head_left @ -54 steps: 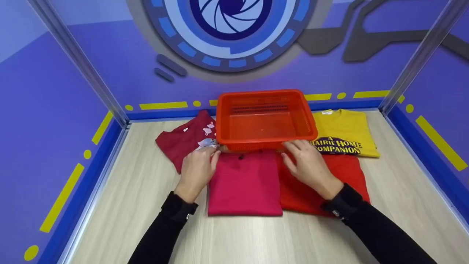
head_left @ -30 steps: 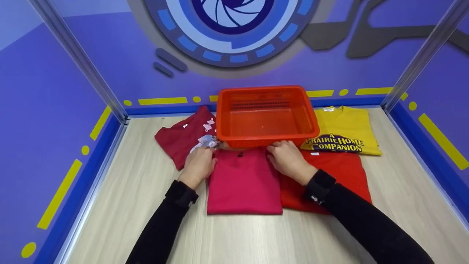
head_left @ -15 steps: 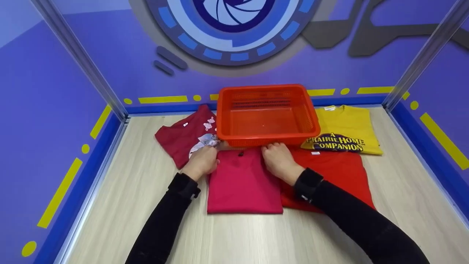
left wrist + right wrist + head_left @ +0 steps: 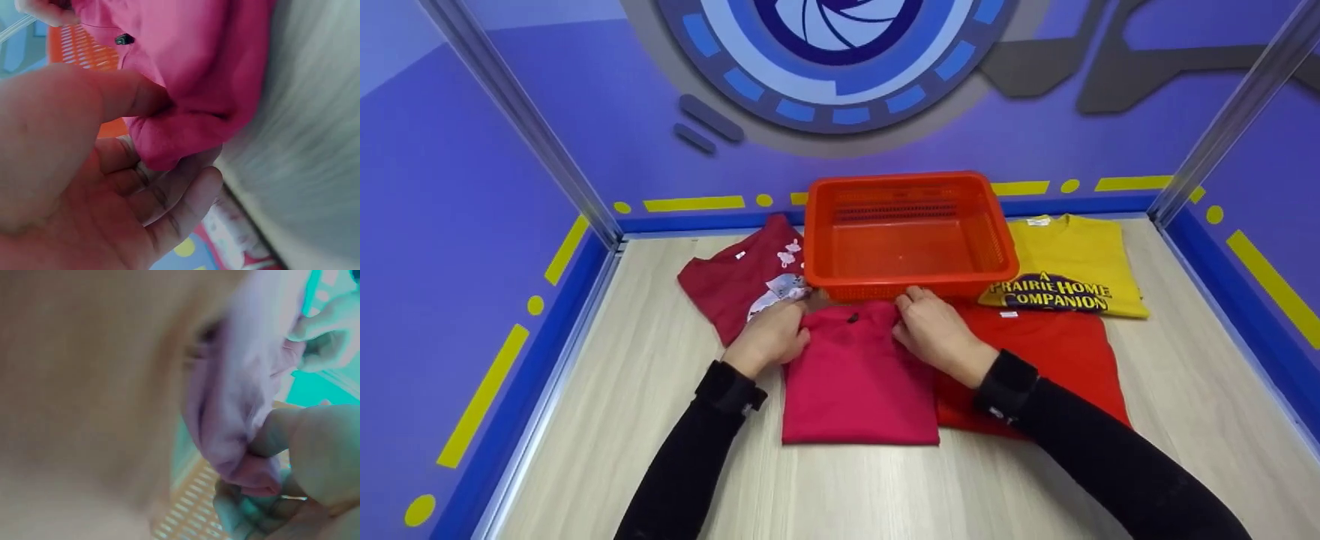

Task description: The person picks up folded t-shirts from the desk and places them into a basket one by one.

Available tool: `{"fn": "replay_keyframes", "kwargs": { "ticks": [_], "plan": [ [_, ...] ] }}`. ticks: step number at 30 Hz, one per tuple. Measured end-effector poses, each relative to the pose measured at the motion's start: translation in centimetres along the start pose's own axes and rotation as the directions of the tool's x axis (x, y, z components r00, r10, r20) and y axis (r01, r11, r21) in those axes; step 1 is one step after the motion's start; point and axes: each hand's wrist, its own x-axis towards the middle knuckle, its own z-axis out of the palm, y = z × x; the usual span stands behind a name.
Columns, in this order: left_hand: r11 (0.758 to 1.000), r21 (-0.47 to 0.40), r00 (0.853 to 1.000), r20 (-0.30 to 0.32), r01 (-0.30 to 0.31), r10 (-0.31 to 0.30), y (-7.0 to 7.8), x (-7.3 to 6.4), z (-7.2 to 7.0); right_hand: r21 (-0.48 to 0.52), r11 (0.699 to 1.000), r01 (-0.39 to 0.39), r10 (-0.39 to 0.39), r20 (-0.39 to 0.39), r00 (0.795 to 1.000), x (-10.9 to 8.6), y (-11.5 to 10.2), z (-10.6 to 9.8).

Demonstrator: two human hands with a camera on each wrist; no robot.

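Both arms wear long black sleeves of a soft, slightly fuzzy knit that reach to the wrists. Each wrist carries a black band, snug over the cuff (the band on the right wrist shows a small pale mark on its side, too small to read). The left hand (image 4: 771,336) and the right hand (image 4: 937,331) are bare, without gloves, rings or a watch face in sight.

A plain magenta folded cotton shirt (image 4: 859,375) lies beside a solid red folded shirt (image 4: 1050,352). The slotted plastic basket (image 4: 911,281) is orange. A mustard-yellow shirt (image 4: 1069,255) bears purple-and-yellow lettering; a maroon shirt (image 4: 731,281) carries pale pink-white print.
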Motion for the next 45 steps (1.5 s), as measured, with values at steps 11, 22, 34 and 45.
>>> {"fn": "replay_keyframes", "kwargs": {
  "ticks": [11,22,34,45],
  "plan": [
    [0.98,-0.163,0.984,-0.154,-0.116,0.091,0.3,-3.0,-4.7,0.434,0.882,-0.182,0.181,0.044,0.983,-0.1,0.5,-5.3],
    [0.932,-0.21,0.916,-0.339,-0.296,0.215,4.0,-2.9,-9.2,0.56,0.784,-0.267,0.299,0.036,0.954,-0.1,3.3,-12.3],
    [0.834,-0.336,0.88,-0.348,-0.438,0.322,6.3,-0.3,-13.9,0.617,0.762,-0.195,0.285,-0.048,0.957,0.5,6.3,-18.5],
    [0.868,-0.412,0.95,-0.254,-0.277,0.183,5.7,8.1,-13.3,0.569,0.708,-0.418,0.421,0.135,0.897,5.3,11.5,-16.9]
  ]
}}
